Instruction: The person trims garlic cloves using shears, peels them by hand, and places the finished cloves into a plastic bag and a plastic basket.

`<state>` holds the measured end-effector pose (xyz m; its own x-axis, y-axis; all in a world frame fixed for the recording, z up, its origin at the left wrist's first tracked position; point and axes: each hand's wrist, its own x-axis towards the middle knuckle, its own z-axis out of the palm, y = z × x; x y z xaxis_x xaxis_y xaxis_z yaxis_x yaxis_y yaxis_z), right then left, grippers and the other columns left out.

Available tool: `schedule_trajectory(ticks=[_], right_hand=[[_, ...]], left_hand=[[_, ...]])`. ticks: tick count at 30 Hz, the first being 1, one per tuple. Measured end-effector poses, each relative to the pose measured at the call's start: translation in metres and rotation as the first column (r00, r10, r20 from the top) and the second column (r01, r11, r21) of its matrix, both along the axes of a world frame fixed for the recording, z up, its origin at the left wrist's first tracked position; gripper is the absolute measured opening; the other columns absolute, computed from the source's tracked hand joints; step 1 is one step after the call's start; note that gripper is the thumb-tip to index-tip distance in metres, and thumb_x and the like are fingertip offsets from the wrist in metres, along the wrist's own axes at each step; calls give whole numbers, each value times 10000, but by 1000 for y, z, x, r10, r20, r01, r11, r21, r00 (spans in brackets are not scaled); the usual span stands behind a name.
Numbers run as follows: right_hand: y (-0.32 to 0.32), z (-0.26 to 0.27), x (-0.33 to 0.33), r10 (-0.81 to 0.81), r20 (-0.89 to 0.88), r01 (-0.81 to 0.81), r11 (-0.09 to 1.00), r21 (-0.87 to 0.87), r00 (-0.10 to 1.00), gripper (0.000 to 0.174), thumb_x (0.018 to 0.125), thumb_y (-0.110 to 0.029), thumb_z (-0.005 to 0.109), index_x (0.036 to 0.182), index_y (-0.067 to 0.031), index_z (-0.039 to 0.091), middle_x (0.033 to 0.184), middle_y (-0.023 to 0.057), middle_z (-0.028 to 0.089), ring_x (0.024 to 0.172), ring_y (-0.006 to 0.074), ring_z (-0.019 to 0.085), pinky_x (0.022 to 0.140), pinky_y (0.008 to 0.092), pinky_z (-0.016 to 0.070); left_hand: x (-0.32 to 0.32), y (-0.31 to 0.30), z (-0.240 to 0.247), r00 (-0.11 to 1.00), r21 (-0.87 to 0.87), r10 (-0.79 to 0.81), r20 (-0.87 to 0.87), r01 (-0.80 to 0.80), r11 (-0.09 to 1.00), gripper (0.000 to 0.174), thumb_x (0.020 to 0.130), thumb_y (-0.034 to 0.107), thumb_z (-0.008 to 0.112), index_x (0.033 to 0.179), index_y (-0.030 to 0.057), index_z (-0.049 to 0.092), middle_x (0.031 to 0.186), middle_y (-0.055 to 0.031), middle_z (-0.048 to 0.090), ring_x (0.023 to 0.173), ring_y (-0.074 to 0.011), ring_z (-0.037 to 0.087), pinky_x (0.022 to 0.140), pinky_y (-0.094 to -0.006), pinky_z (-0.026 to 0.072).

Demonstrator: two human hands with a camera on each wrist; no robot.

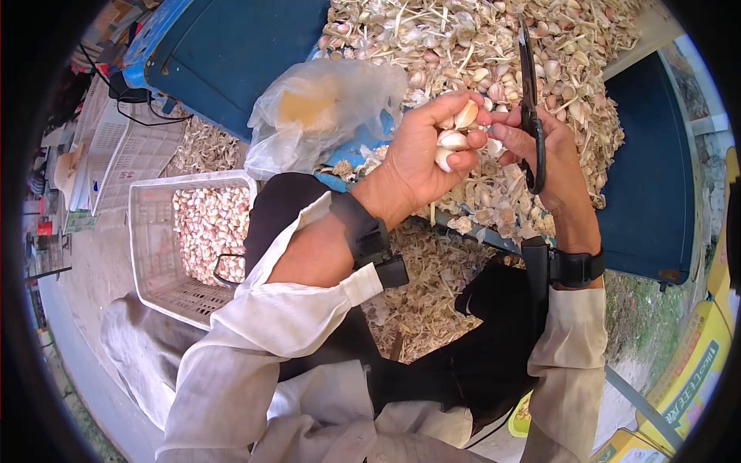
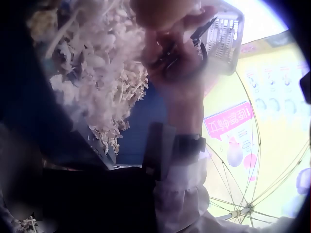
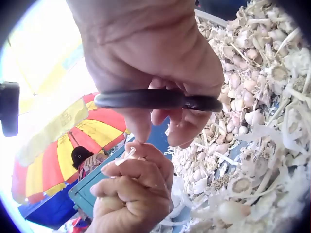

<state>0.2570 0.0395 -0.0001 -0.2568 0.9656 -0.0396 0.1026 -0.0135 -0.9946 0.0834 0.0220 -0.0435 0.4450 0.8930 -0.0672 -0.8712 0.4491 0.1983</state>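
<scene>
Several pale garlic cloves (image 1: 452, 140) lie in my left hand (image 1: 421, 150), its fingers curled round them, palm up. My right hand (image 1: 557, 150) holds a pair of black-handled scissors (image 1: 529, 85), blades pointing away from me. Thumb and fingertips of that hand meet the left fingertips beside the cloves. In the right wrist view the black scissor handles (image 3: 141, 99) loop round the right hand, and a thin white scrap of garlic skin (image 3: 127, 155) shows at the left hand's (image 3: 133, 194) fingertips.
A big heap of garlic cloves and dry skins (image 1: 571, 46) covers the blue table (image 1: 641, 193). A clear plastic bag (image 1: 324, 96) lies at its left. Beside my left leg stands a white crate (image 1: 158, 285) holding cloves. More skins (image 1: 424, 309) lie below, between my legs.
</scene>
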Motion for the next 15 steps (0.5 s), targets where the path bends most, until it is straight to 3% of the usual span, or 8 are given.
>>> schedule_trajectory(ticks=[3, 4, 7, 8, 11, 12, 15], right_hand=[[-3, -5, 15, 64, 241, -55, 997, -46, 968, 254, 738, -144, 774, 848, -5, 592, 689, 9, 622, 570, 71, 543, 485, 191, 408], [-10, -4, 15, 96, 330, -63, 992, -111, 939, 233, 704, -125, 778, 754, -19, 576, 630, 12, 597, 541, 89, 533, 489, 221, 408], [-26, -22, 20, 166, 665, -191, 981, -36, 728, 253, 678, -128, 784, 695, -14, 560, 578, 47, 556, 543, 110, 542, 500, 273, 416], [-30, -33, 22, 147, 724, -230, 973, 17, 674, 259, 676, -149, 778, 711, 0, 569, 580, 108, 542, 537, 158, 544, 524, 318, 426], [-43, -44, 11, -15, 768, -237, 947, 216, 640, 263, 689, -173, 767, 728, 7, 580, 594, 140, 547, 528, 198, 530, 538, 323, 427], [-44, -41, 7, -11, 763, -231, 950, 209, 647, 237, 698, -162, 740, 734, 13, 584, 607, 157, 561, 518, 226, 510, 543, 317, 428], [-39, -31, 6, 1, 749, -154, 979, 135, 662, 216, 705, -149, 719, 746, 16, 587, 606, 160, 549, 514, 213, 509, 536, 312, 424]], left_hand=[[-9, 0, 21, 972, 27, 184, -147, -182, 983, 178, 955, 186, 501, 1036, 29, 524, 942, -90, 573, 746, -128, 584, 381, -165, 381], [-15, 1, 18, 969, 42, 191, -153, -187, 981, 186, 953, 198, 505, 1034, 33, 529, 930, -82, 572, 745, -132, 590, 394, -168, 381], [-31, 7, 4, 961, 96, 207, -182, -192, 977, 209, 953, 236, 515, 1026, 41, 536, 899, -63, 567, 745, -140, 601, 419, -174, 382], [-35, 9, -5, 956, 111, 210, -206, -191, 975, 219, 956, 250, 516, 1022, 43, 535, 892, -60, 564, 747, -138, 601, 418, -173, 383], [-52, -3, 0, 945, 116, 188, -266, -162, 980, 224, 966, 260, 508, 992, 39, 532, 888, -56, 555, 757, -130, 593, 402, -165, 382], [-56, -5, 0, 944, 115, 194, -267, -169, 979, 213, 969, 243, 505, 992, 33, 534, 897, -60, 555, 770, -129, 590, 393, -160, 378], [-63, -19, 6, 933, 72, 174, -314, -160, 985, 265, 973, 255, 493, 1013, 0, 550, 911, -82, 562, 761, -137, 594, 380, -157, 396]])
